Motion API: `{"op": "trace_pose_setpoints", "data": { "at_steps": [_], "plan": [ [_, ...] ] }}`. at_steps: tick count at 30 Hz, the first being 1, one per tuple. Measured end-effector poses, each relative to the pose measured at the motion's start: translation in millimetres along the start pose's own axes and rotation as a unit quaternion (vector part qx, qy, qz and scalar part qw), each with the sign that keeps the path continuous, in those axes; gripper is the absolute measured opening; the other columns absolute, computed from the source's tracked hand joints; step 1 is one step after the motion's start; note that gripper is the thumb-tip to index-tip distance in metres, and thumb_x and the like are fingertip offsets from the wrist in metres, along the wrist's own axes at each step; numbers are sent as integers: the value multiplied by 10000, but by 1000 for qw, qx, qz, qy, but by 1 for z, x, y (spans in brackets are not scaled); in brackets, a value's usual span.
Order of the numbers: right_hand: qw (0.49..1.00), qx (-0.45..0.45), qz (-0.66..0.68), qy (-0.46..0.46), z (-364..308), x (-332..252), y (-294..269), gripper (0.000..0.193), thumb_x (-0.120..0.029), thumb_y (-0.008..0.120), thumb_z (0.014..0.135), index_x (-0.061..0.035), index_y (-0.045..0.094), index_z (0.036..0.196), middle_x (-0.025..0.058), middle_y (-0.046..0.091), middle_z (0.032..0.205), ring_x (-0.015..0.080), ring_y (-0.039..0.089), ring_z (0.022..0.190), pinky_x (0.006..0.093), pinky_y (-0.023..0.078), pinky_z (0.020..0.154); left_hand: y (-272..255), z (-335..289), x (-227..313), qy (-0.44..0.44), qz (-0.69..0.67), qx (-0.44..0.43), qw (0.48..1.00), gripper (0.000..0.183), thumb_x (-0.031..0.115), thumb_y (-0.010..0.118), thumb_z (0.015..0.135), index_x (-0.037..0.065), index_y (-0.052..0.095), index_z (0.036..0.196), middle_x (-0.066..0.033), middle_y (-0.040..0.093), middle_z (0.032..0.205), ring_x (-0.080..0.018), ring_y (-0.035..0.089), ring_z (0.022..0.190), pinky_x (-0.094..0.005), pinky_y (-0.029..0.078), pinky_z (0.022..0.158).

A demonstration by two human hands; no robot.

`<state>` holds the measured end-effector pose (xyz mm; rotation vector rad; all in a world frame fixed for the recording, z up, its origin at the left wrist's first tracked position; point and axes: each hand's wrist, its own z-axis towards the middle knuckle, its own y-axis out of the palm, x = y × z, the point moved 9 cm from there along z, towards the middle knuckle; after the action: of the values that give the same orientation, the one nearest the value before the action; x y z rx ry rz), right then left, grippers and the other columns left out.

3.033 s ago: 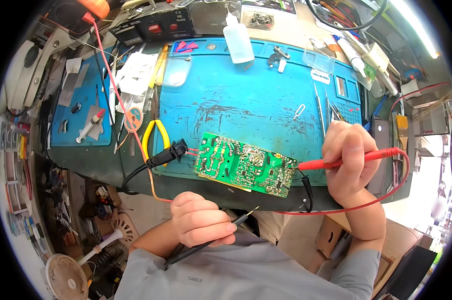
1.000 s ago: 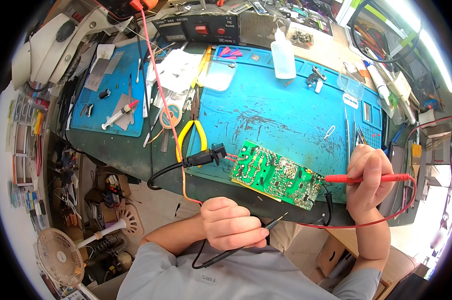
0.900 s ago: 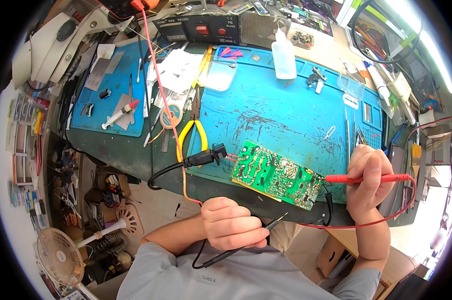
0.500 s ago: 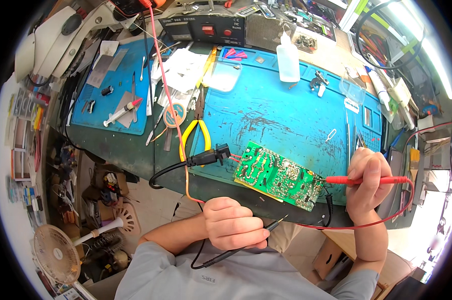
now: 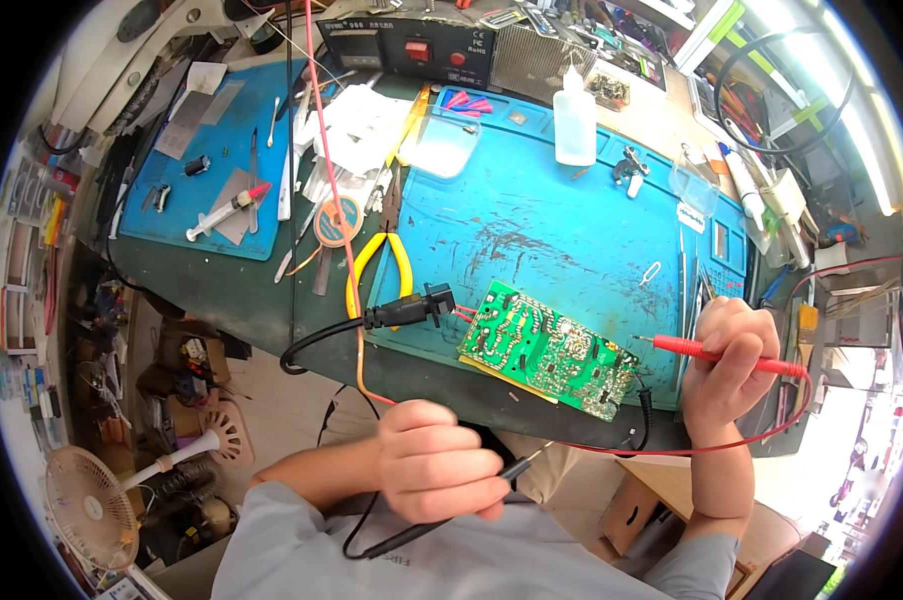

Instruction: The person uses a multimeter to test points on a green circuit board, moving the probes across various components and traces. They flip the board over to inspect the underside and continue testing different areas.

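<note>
A green circuit board [image 5: 546, 348] lies solder side up at the near edge of the blue mat [image 5: 511, 210]. My right hand [image 5: 733, 362] is closed round a red test probe [image 5: 686, 347], whose metal tip points left, just off the board's upper right corner. In front of my body, my left hand [image 5: 439, 462] grips a black test probe [image 5: 516, 468], its tip aimed up and right, below the board and apart from it. At the board's left end, a black plug [image 5: 411, 306] on a thick cable lies beside red wires.
Yellow-handled pliers [image 5: 381, 270] lie left of the board. Behind stand a clear squeeze bottle [image 5: 574, 120] and a black bench unit [image 5: 411, 52]. A syringe [image 5: 226, 212] rests on the left mat. A red lead [image 5: 343, 215] crosses the bench.
The red probe's tip has drawn away from the board's right corner and tilted. My left hand with the black probe sits slightly lower and further left. The whole view has shifted a little.
</note>
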<state>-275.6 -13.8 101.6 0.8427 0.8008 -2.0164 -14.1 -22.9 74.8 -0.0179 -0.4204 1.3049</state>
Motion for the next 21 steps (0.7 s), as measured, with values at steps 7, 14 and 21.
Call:
{"op": "trace_pose_setpoints", "data": {
  "at_steps": [7,14,21],
  "plan": [
    [999,5,-2,37,12,-26,4,458,-486,521,995,-43,556,883,54,544,714,86,472,581,215,363,519,-44,1,-38,-172,54,-14,984,253,374,639,944,130,592,990,-19,659,924,-176,580,743,-339,380,708],
    [992,-129,-8,2,23,-66,36,419,-471,695,879,-55,670,913,62,626,758,123,538,594,247,393,516,-46,1,-60,-218,61,-32,973,190,297,627,954,112,582,956,-34,660,897,-196,593,753,-334,417,713],
    [996,-87,-6,-29,23,-47,45,401,-439,757,828,-66,671,950,56,649,797,153,569,649,269,420,552,-42,-6,-56,-193,86,-41,977,164,276,667,902,138,618,976,5,678,943,-171,602,752,-308,425,693]
  ]
}}
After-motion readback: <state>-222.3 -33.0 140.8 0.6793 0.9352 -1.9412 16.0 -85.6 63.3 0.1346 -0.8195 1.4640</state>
